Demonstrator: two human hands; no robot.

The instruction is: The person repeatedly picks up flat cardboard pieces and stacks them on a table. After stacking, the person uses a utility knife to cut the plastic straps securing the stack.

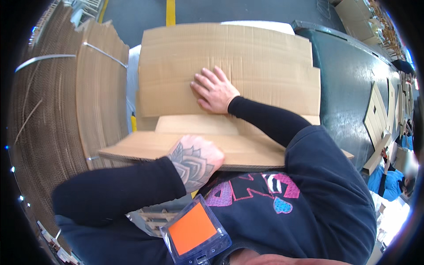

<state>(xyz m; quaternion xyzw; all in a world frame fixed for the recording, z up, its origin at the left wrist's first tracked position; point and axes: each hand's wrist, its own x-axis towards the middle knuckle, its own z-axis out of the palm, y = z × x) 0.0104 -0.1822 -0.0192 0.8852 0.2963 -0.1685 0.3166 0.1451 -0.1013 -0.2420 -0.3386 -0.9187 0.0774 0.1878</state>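
A large brown cardboard box blank [260,57] lies in front of me, its near part folded up into a flap [256,150] close to my body. My right hand [216,91] rests flat on the blank, fingers spread and pointing to the far left. At the flap's near edge my left hand [197,160], tattooed on its back, is closed over the cardboard; its fingertips are hidden. Between the two hands a paler inner panel [196,124] shows.
A tall stack of flat cardboard [104,88], bound with white straps, stands at the left. To the right is a dark green table [344,75], with cardboard pieces [376,115] beyond it. Another person in blue [391,183] works at the far right. An orange-card badge [193,229] hangs at my chest.
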